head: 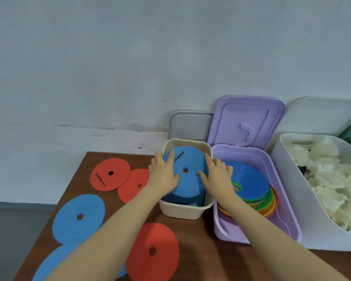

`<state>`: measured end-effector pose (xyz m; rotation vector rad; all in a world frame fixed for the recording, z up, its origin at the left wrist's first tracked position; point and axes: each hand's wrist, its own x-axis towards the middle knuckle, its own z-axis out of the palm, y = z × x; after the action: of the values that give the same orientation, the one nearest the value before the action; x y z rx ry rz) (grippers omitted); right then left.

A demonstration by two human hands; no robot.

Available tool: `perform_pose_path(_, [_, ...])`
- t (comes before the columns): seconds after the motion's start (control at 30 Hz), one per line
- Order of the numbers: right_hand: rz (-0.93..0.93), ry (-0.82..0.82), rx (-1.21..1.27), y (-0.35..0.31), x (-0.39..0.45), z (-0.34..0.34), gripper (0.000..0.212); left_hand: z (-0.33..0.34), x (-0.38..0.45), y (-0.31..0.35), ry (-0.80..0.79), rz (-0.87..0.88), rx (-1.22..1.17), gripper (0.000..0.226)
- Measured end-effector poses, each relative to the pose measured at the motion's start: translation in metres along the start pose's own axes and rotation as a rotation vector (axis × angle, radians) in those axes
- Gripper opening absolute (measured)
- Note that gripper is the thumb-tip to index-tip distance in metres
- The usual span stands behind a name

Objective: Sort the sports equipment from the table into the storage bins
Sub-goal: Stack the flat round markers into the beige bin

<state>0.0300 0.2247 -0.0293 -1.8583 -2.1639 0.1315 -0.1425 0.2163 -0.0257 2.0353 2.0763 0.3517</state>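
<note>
Left hand point(164, 173): fingers spread and fairly straight, pressing flat on the left part of the blue disc point(187, 175). Right hand point(216, 175): fingers likewise extended, pressing the same disc's right part. Blue disc: lies tilted in the cream bin point(181, 210), its far edge near the bin's back rim, a red edge showing beneath. Purple bin point(257, 236), lid raised, just right of the cream bin: holds a stack of coloured cones point(253, 187), blue on top. White bin point(298, 199), far right: holds pale fluffy items. Brown table point(201, 250): three red discs point(109, 174) point(133, 185) point(153, 250) and two blue discs point(79, 217) point(49, 264) lie flat, left of the bins
</note>
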Motion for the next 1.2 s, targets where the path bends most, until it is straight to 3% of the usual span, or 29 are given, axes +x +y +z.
perform_pose_path(0.13, [-0.008, -0.041, -0.121, 0.009, -0.004, 0.02, 0.045, 0.011, 0.013, -0.019, -0.092, 0.145, 0.258, 0.064])
perform_pose_path(0.23, [-0.014, -0.011, -0.118, 0.006, -0.012, 0.025, 0.037, 0.01, 0.007, -0.025, -0.019, 0.175, 0.193, 0.057])
perform_pose_path(0.43, [-0.097, 0.025, -0.052, -0.011, -0.046, 0.012, 0.042, -0.01, -0.044, -0.037, 0.097, 0.225, 0.148, 0.054])
perform_pose_path(0.7, [-0.263, 0.166, 0.103, -0.035, -0.139, 0.008, 0.038, -0.021, -0.151, -0.044, 0.123, 0.168, 0.114, 0.051])
perform_pose_path(0.93, [-0.329, -0.123, 0.117, -0.048, -0.226, 0.05, 0.048, 0.008, -0.246, -0.07, -0.087, -0.001, 0.153, 0.051])
perform_pose_path(1.03, [-0.273, -0.321, 0.051, -0.049, -0.25, 0.067, 0.049, 0.025, -0.273, -0.08, -0.197, -0.045, 0.174, 0.053])
perform_pose_path(1.2, [-0.151, -0.417, 0.021, -0.054, -0.287, 0.091, 0.056, 0.055, -0.305, -0.093, -0.372, -0.096, 0.173, 0.057])
